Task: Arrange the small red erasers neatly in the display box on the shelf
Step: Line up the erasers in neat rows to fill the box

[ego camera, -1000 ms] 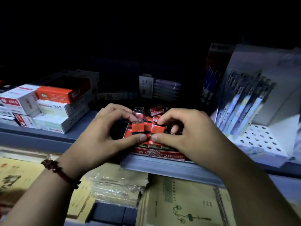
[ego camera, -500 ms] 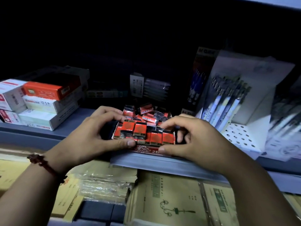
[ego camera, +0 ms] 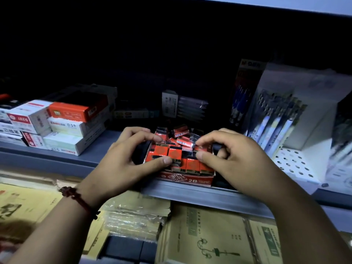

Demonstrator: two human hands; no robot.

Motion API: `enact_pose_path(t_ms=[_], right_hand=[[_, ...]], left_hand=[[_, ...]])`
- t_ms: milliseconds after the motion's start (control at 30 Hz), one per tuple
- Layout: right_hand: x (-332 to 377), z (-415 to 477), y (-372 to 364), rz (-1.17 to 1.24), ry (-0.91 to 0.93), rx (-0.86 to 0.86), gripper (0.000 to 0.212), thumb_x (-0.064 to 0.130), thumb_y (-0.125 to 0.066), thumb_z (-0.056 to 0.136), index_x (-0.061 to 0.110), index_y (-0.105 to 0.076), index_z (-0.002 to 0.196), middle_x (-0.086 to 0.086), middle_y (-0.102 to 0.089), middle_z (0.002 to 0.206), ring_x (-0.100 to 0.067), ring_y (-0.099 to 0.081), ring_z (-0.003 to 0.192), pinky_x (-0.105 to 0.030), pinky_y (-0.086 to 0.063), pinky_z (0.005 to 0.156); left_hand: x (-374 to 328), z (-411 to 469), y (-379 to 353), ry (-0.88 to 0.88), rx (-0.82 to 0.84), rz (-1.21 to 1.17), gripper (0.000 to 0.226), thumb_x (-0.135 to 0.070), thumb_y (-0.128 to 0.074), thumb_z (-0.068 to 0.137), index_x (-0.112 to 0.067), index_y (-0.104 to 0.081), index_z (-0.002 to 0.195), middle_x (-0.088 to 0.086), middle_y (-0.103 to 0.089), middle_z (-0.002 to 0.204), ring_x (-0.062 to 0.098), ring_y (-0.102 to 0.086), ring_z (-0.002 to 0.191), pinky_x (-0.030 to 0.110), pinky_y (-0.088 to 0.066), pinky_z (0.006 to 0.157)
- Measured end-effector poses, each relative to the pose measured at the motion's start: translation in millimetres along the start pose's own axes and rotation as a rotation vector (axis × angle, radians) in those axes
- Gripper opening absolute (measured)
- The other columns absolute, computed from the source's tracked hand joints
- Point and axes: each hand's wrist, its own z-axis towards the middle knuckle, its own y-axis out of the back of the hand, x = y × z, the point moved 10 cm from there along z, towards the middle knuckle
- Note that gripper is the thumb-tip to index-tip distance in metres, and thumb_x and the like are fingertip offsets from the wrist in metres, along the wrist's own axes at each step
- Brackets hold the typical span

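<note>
The small red rectangular erasers (ego camera: 177, 155) carry black bands and gold strips marked 2B. Their red cardboard display box (ego camera: 186, 180) shows a pale knot pattern on its front. My dark red braided cord bracelet (ego camera: 80, 201) is plain. The tan kraft-paper notebooks (ego camera: 207, 233) below have green print.

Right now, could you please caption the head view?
Left hand and right hand pinch red erasers in the display box on the shelf.
</note>
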Motion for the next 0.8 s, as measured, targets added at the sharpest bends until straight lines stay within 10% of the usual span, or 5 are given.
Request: enact_pose_path(t_ms=[433, 600, 700, 800], right_hand=[[9.3, 28.0, -39.4, 0.074, -0.008, 0.215, 0.017, 0.035, -0.083, 0.081, 0.030, -0.077, 0.097, 0.028, -0.053, 0.054, 0.002, -0.049, 0.048, -0.009, -0.036, 0.048], [16.9, 39.0, -46.7, 0.005, 0.036, 0.068, 0.013, 0.030, -0.073, 0.090, 0.028, -0.077, 0.103, 0.018, -0.057, 0.065, 0.009, -0.051, 0.055, -0.011, -0.031, 0.050], [20.1, 38.4, -55.9, -0.077, 0.100, 0.144, 0.026, 0.022, -0.059, 0.100, 0.030, -0.074, 0.120, 0.014, -0.064, 0.096, 0.003, -0.057, 0.082, -0.020, -0.044, 0.071], [14.7, 34.3, -52.4, -0.017, 0.100, 0.227, 0.038, 0.011, -0.049, 0.104, 0.032, -0.070, 0.128, 0.016, -0.058, 0.110, 0.000, -0.057, 0.094, -0.014, -0.044, 0.075]], left_hand=[[5.7, 22.0, 1.2, 0.022, 0.067, -0.074, 0.053, -0.062, -0.084, 0.055, -0.039, -0.078, 0.102, -0.017, -0.062, 0.116, 0.001, -0.059, 0.117, 0.027, -0.049, 0.106], [13.7, 28.3, 2.0, 0.090, 0.038, -0.078, 0.049, -0.064, -0.083, 0.064, -0.040, -0.076, 0.106, -0.003, -0.064, 0.099, 0.017, -0.066, 0.089, 0.036, -0.057, 0.083], [9.7, 29.3, 1.9, 0.077, 0.016, -0.144, 0.039, -0.048, -0.085, 0.067, -0.032, -0.078, 0.103, -0.010, -0.052, 0.074, 0.005, -0.054, 0.066, 0.019, -0.046, 0.063], [9.4, 26.1, -2.0, 0.117, 0.082, -0.145, 0.037, -0.040, -0.081, 0.071, -0.031, -0.076, 0.107, -0.003, -0.063, 0.079, 0.009, -0.065, 0.073, 0.024, -0.055, 0.071]])
